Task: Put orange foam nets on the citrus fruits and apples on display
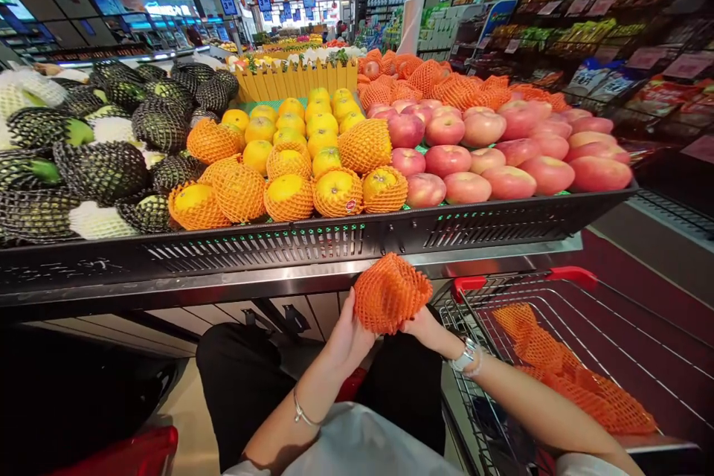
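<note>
Both of my hands hold one orange foam net sleeve (pixel 390 292) just below the front edge of the fruit stand. My left hand (pixel 349 338) grips its left side and my right hand (pixel 425 327) grips its lower right side. Whether a fruit is inside the sleeve I cannot tell. Above it, the black display tray (pixel 335 238) carries yellow oranges (pixel 290 135), some wrapped in orange nets (pixel 239 192), and pink apples (pixel 462 163) to the right.
A shopping cart (pixel 558 290) with a red handle stands at my right, holding several orange net sleeves (pixel 563 372). Fruit in black nets (pixel 100 167) fills the stand's left side. A yellow fence divider (pixel 295 79) crosses the back. Shelves (pixel 613 37) line the right aisle.
</note>
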Demonstrator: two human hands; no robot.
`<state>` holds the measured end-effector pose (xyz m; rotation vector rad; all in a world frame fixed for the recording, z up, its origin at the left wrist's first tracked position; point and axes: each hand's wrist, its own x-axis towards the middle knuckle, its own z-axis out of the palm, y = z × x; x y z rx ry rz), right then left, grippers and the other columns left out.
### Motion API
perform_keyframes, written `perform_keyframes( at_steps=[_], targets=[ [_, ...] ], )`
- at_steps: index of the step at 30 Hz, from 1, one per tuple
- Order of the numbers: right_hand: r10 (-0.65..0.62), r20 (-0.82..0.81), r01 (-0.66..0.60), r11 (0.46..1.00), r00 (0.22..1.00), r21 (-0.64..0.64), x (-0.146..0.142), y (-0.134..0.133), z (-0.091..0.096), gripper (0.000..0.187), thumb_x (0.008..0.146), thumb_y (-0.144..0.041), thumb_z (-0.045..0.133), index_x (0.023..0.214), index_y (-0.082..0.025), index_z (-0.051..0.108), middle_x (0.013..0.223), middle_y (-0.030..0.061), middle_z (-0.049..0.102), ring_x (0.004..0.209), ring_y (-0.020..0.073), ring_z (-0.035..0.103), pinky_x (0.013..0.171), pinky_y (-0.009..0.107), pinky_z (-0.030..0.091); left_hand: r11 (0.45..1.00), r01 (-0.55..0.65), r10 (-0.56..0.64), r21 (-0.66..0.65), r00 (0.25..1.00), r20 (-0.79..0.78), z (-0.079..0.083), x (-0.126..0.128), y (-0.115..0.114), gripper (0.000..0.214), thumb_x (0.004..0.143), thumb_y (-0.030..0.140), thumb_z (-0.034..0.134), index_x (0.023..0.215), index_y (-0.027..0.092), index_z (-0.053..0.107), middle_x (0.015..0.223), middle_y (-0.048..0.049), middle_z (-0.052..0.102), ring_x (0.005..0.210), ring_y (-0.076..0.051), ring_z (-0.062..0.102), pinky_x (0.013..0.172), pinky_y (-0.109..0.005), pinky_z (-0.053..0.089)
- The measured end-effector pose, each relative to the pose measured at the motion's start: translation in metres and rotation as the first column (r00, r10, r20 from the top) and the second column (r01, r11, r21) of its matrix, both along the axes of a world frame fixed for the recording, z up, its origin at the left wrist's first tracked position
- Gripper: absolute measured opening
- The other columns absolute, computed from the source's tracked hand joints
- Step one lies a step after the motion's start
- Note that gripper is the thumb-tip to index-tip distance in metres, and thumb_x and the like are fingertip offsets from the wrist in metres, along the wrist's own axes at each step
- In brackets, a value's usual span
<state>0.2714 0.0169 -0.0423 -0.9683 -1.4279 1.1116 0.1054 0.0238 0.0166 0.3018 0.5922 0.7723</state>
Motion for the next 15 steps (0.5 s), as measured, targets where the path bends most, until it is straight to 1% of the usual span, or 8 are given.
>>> perform_keyframes(
  at_steps=[2,4,5,7,9,10,13,15],
  targets=[
    [-0.089,-0.011,0.09,0.987,0.996,0.131,0.003,-0.003,0.013,0.088,0.068,-0.074,0.064,0.136,-0.023,0.037,0.135,0.0142,0.049,0.126,0.0293,0.047,0.11,0.047,0.036,1.0,-0.029,0.029,0.005,1.0,0.005,0.0,-0.001,-0.001,0.052,0.099,0.046,0.028,0.127,0.015,0.058,0.124,-0.0104,0.065,0.116,-0.024,0.058,0.098,-0.036,0.043],
    [-0.131,0.045,0.112,0.948,0.99,0.297,0.008,-0.004,0.029,0.086,0.075,-0.068,0.063,0.143,-0.026,0.031,0.146,0.0122,0.039,0.135,0.0285,0.038,0.115,0.048,0.029,0.998,-0.056,0.056,0.011,0.998,0.016,-0.001,-0.003,-0.002,0.05,0.099,0.045,0.029,0.127,0.015,0.058,0.126,-0.0102,0.065,0.12,-0.024,0.055,0.103,-0.038,0.04],
    [-0.141,0.097,0.097,0.927,0.985,0.361,0.01,-0.005,0.036,0.08,0.078,-0.063,0.063,0.143,-0.027,0.033,0.146,0.0115,0.04,0.135,0.0281,0.038,0.114,0.048,0.03,0.998,-0.062,0.061,0.013,0.998,0.026,-0.002,-0.003,-0.003,0.051,0.099,0.045,0.028,0.126,0.014,0.058,0.126,-0.0105,0.064,0.122,-0.025,0.054,0.104,-0.038,0.039],
    [-0.162,0.172,0.077,0.904,0.972,0.421,0.013,-0.004,0.047,0.058,0.085,-0.05,0.063,0.136,-0.028,0.046,0.138,0.0103,0.051,0.129,0.026,0.047,0.11,0.045,0.038,0.998,-0.061,0.06,0.004,0.997,0.048,-0.003,-0.004,-0.004,0.057,0.098,0.05,0.025,0.124,0.012,0.06,0.125,-0.0123,0.064,0.122,-0.026,0.054,0.106,-0.039,0.037],
    [-0.196,0.124,0.125,0.892,0.973,0.435,0.013,-0.004,0.051,0.03,0.09,-0.033,0.06,0.121,-0.028,0.058,0.122,0.0075,0.063,0.118,0.0228,0.057,0.102,0.042,0.047,0.998,-0.061,0.062,-0.028,0.996,0.07,-0.005,-0.003,-0.003,0.068,0.095,0.058,0.021,0.121,0.009,0.061,0.123,-0.0148,0.065,0.121,-0.028,0.055,0.105,-0.04,0.038],
    [-0.205,0.072,0.153,0.884,0.976,0.441,0.012,-0.005,0.051,0.021,0.092,-0.025,0.058,0.112,-0.028,0.062,0.115,0.0059,0.067,0.113,0.0215,0.061,0.099,0.041,0.049,0.997,-0.061,0.065,-0.053,0.995,0.079,-0.006,-0.001,-0.003,0.072,0.094,0.061,0.02,0.12,0.008,0.062,0.122,-0.0158,0.066,0.119,-0.029,0.056,0.105,-0.04,0.038],
    [-0.214,-0.041,0.208,0.853,0.976,0.479,0.007,-0.01,0.054,0.017,0.091,-0.014,0.055,0.098,-0.026,0.066,0.1,0.0041,0.072,0.1,0.0204,0.068,0.092,0.04,0.055,0.988,-0.063,0.075,-0.14,0.994,0.079,-0.011,0.006,-0.001,0.074,0.093,0.062,0.018,0.118,0.009,0.062,0.117,-0.0157,0.068,0.114,-0.028,0.06,0.102,-0.04,0.041],
    [-0.271,-0.102,0.281,0.789,0.957,0.547,0.008,-0.015,0.064,0.016,0.092,-0.015,0.054,0.097,-0.025,0.065,0.096,0.0039,0.072,0.094,0.0199,0.069,0.086,0.039,0.057,0.981,-0.091,0.099,-0.171,0.994,0.037,-0.019,0.012,-0.001,0.065,0.095,0.058,0.022,0.121,0.013,0.06,0.113,-0.0129,0.069,0.109,-0.025,0.063,0.098,-0.039,0.044]
  ],
)
